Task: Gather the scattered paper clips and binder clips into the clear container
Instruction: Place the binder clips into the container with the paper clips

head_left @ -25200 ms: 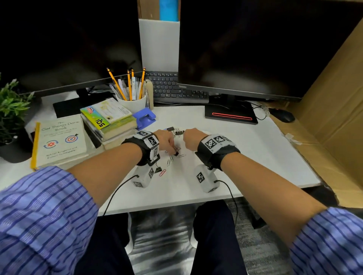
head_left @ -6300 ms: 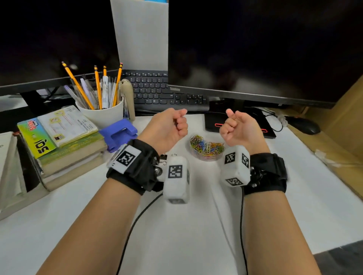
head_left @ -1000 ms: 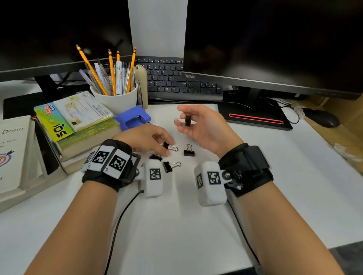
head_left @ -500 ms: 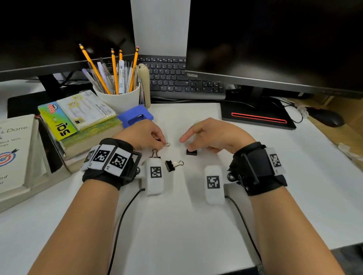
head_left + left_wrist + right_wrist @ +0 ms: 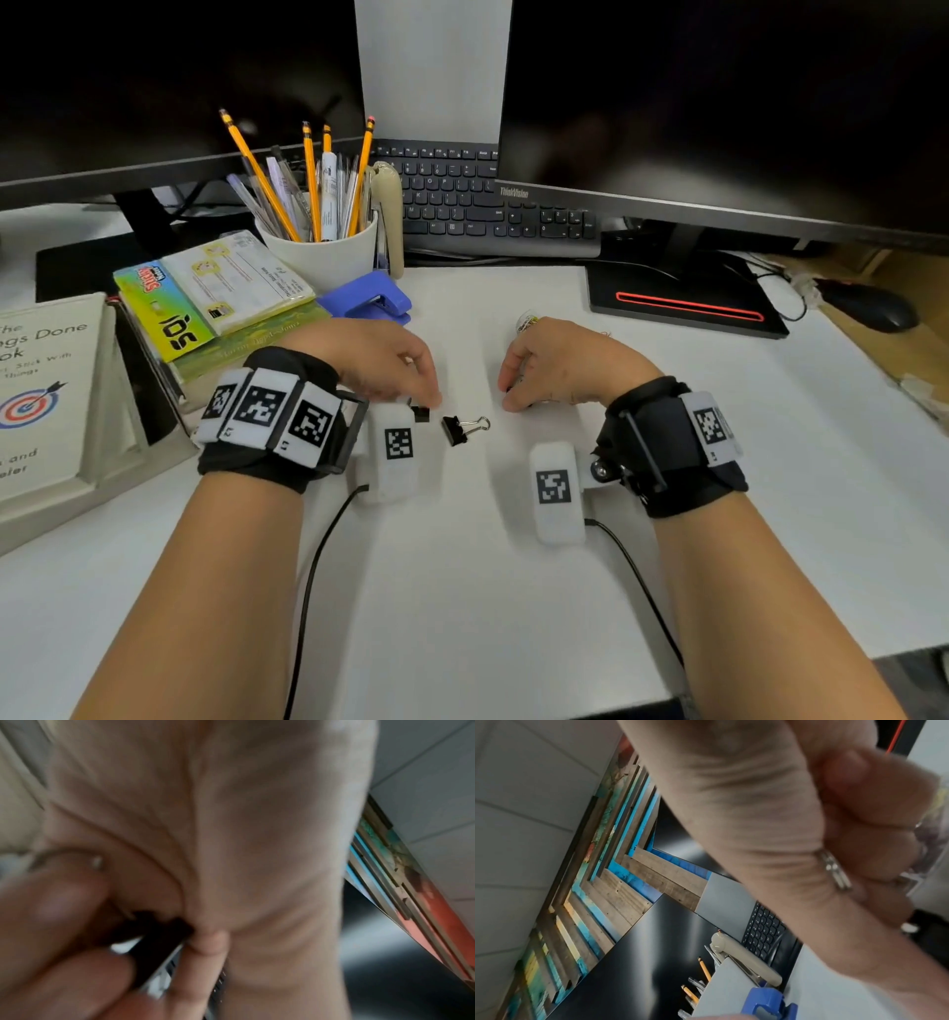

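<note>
My left hand [image 5: 429, 403] pinches a small black binder clip [image 5: 421, 413] at the desk surface; the left wrist view shows that binder clip [image 5: 154, 925] between thumb and fingers of the left hand [image 5: 144, 923]. A second black binder clip [image 5: 462, 429] with silver handles lies free between my hands. My right hand [image 5: 508, 395] is curled palm down on the desk. In the right wrist view the right hand [image 5: 854, 882] shows a silver clip handle [image 5: 834, 870] between its fingers. The clear container [image 5: 526, 324] of coloured clips peeks out behind the right hand, and the container [image 5: 934, 833] sits at the frame edge.
A white cup of pencils [image 5: 328, 252], a blue hole punch [image 5: 369, 303] and stacked books [image 5: 215, 298] stand to the left. A keyboard [image 5: 477, 205], monitor base [image 5: 683, 303] and mouse [image 5: 873, 308] lie behind. White desk surface stretches toward me.
My left hand has drawn back to the clip beside its wrist and pinches it. My right hand, palm up a second ago, has turned over and curled its fingers down.
</note>
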